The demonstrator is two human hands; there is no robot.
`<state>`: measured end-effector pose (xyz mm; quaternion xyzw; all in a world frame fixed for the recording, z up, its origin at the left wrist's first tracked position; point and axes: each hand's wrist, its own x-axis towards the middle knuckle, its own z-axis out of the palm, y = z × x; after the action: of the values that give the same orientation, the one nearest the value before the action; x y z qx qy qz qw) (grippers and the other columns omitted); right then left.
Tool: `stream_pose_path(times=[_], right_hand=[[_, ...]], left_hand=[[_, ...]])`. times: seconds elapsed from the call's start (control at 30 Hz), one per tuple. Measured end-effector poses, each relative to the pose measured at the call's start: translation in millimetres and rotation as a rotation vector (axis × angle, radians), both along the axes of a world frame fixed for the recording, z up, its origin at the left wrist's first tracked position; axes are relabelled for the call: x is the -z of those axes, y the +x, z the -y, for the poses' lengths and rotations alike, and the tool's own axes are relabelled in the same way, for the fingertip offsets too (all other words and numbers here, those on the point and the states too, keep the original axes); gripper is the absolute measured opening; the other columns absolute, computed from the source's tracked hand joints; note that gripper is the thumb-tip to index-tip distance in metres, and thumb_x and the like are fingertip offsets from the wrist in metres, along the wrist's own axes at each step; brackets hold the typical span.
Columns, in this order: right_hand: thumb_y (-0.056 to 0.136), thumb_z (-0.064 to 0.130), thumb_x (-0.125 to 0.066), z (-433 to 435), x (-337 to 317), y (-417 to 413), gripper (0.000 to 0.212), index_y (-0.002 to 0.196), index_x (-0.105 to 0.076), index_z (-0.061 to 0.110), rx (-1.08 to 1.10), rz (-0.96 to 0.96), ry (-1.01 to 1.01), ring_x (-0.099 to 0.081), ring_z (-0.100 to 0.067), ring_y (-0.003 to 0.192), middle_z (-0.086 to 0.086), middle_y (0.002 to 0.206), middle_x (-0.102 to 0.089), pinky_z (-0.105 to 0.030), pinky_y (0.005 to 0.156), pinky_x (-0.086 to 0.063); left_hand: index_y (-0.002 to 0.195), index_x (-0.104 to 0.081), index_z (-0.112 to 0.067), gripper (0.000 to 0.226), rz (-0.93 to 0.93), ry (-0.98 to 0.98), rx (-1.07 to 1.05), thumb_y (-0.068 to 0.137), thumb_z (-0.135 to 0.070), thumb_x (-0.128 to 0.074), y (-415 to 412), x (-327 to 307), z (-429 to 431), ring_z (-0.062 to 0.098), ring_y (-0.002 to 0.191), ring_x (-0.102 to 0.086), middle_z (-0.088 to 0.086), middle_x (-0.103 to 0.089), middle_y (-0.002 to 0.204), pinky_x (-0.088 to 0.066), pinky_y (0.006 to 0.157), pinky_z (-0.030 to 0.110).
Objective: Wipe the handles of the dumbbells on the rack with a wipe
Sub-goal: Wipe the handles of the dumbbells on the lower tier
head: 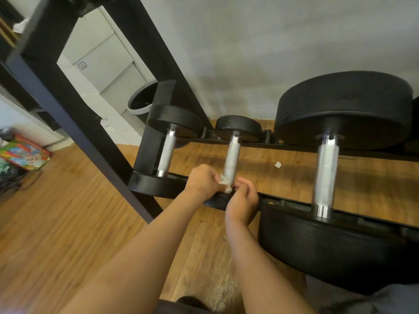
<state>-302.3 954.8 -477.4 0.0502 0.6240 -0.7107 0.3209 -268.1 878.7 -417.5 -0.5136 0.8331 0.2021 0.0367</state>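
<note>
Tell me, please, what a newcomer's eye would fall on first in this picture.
First comes the big black dumbbell on the right, far larger than the others on the rack. Next come the two hands at the centre: the left hand and the right hand both seem to pinch a white wipe against the near end of the middle dumbbell's handle.

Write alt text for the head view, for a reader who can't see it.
The left hand and right hand hold a white wipe against the near end of the middle dumbbell's knurled handle. It lies on a black rack between a small dumbbell on its left and a much larger dumbbell on its right.
</note>
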Motion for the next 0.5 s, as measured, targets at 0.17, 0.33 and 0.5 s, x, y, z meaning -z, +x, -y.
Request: stream_pose_path(times=[0.17, 0.33, 0.5], right_hand=[[0.090, 0.013, -0.060, -5, 1, 0, 0.016, 0.089, -0.062, 0.029, -0.077, -0.065, -0.083, -0.063, -0.016, 0.086, 0.001, 0.092, -0.067, -0.027, 0.072, -0.048], [0.086, 0.023, -0.069, -19, 3, 5, 0.008, 0.094, -0.071, 0.026, -0.229, -0.344, 0.003, -0.046, -0.010, 0.110, 0.007, 0.107, -0.060, -0.010, 0.082, -0.036], [0.085, 0.032, -0.071, -9, -16, -9, 0.023, 0.108, -0.070, 0.027, -0.375, -0.441, 0.286, -0.042, -0.019, 0.118, 0.006, 0.117, -0.058, -0.032, 0.098, -0.031]], left_hand=[[0.060, -0.055, -0.019, 0.032, -0.041, -0.015, -0.034, 0.077, -0.027, -0.081, 1, 3, -4, 0.015, 0.069, -0.055, -0.002, -0.061, 0.070, -0.038, 0.062, 0.023], [0.075, -0.071, -0.012, 0.018, -0.167, 0.136, 0.006, 0.089, -0.022, -0.067, 22, -3, -4, 0.015, 0.078, -0.059, 0.001, -0.065, 0.076, -0.047, 0.074, 0.030], [0.090, -0.076, -0.016, 0.016, -0.399, 0.264, -0.033, 0.095, -0.015, -0.061, 37, -2, -16, 0.019, 0.097, -0.067, 0.008, -0.074, 0.099, -0.049, 0.093, 0.035]])
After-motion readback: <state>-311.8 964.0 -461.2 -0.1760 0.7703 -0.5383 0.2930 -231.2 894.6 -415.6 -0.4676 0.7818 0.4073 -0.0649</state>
